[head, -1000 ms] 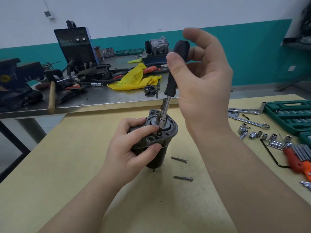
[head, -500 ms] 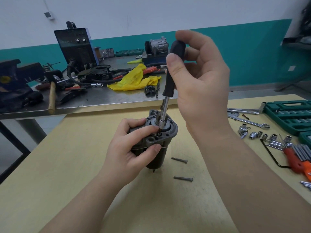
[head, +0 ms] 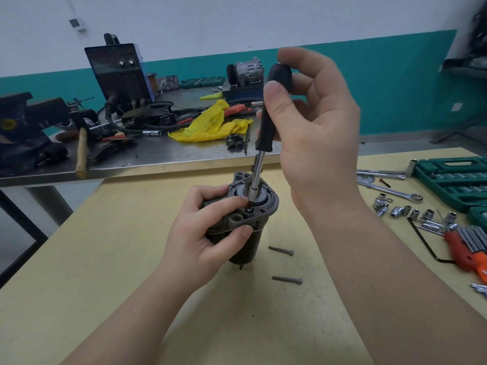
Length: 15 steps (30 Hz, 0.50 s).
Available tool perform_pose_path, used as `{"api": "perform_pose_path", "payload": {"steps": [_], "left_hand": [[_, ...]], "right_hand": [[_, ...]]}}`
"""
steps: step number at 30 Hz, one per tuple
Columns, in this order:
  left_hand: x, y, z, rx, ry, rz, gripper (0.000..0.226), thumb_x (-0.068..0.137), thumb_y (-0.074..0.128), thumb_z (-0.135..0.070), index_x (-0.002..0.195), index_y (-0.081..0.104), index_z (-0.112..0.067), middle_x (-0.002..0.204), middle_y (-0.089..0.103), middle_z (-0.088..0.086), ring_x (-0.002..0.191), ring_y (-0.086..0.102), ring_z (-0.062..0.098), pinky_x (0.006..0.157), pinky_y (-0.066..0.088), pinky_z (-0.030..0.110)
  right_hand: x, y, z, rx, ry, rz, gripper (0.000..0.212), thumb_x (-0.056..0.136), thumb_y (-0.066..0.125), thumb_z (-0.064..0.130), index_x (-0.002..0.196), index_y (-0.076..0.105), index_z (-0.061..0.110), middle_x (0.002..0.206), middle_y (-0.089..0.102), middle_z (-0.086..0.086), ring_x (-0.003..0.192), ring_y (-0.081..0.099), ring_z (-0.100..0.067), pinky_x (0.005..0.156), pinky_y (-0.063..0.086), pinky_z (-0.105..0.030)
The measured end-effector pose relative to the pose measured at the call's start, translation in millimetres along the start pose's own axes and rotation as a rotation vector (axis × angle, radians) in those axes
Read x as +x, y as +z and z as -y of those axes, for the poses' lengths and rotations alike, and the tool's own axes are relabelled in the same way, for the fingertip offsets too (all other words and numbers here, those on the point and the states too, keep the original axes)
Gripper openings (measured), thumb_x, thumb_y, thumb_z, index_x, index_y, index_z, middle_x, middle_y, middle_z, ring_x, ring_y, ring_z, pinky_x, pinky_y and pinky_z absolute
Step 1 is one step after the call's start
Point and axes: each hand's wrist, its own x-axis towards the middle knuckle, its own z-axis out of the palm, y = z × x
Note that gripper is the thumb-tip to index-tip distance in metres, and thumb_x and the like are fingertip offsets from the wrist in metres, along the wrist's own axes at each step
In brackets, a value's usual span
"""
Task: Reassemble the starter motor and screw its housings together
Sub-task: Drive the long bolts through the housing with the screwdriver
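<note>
- A pale wooden worktop (head: 110, 285) is seen filling the foreground; the starter motor (head: 245, 233) is stood upright on it near the centre.
- Two loose bolts (head: 281, 250) are laid just beside the motor at about 4 o'clock, apart from each other.
- At 3 o'clock, loose sockets (head: 411, 210), a spanner (head: 395, 192) and an orange hex key set (head: 466, 248) are spread out, with a green tool case (head: 453, 180) at the right edge.
- A grey metal worktop (head: 158, 156) is set behind, at 12 o'clock; a yellow cloth (head: 210, 125), a wooden-handled hammer (head: 81, 151) and a black welding unit (head: 121, 72) are placed on it.
</note>
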Motion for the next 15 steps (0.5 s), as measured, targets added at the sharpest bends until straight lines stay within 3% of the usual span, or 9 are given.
{"api": "perform_pose_path", "payload": {"steps": [4,8,11,15], "left_hand": [[-0.1,-0.3,0.5,-0.005,0.007,0.000,0.042,0.089,0.076,-0.042,0.127,0.069,-0.057,0.133,0.052,-0.022,0.141,0.054,0.022,0.109,0.045,0.017],[-0.4,0.0,0.8,-0.004,0.011,0.004,0.042,0.089,0.076,-0.042,0.127,0.068,-0.058,0.133,0.051,-0.024,0.141,0.053,0.020,0.108,0.045,0.016],[0.0,0.3,0.5,-0.011,0.013,0.005,0.041,0.089,0.076,-0.042,0.126,0.069,-0.058,0.133,0.051,-0.025,0.141,0.052,0.018,0.108,0.045,0.014],[-0.1,0.7,1.0,-0.015,0.006,0.003,0.041,0.088,0.077,-0.041,0.126,0.070,-0.057,0.133,0.052,-0.022,0.141,0.053,0.019,0.109,0.045,0.016]], "right_hand": [[1.7,1.1,-2.4,-0.027,-0.022,-0.023,0.026,0.100,0.072,0.013,0.119,0.068,0.030,0.096,0.072,0.009,0.087,0.067,-0.019,0.083,0.062,-0.056],[0.4,-1.2,-3.0,0.099,0.038,0.007,0.020,0.107,0.060,0.017,0.121,0.072,0.024,0.105,0.074,0.001,0.103,0.072,-0.036,0.085,0.063,-0.061],[-0.1,-3.1,-2.0,0.152,0.085,0.028,0.025,0.111,0.050,0.014,0.123,0.071,0.022,0.116,0.074,-0.015,0.094,0.077,-0.036,0.082,0.066,-0.053],[-0.1,-0.6,-0.9,0.060,0.013,0.049,0.023,0.107,0.061,0.014,0.125,0.065,0.028,0.108,0.073,-0.010,0.095,0.074,-0.038,0.082,0.065,-0.056]]}}
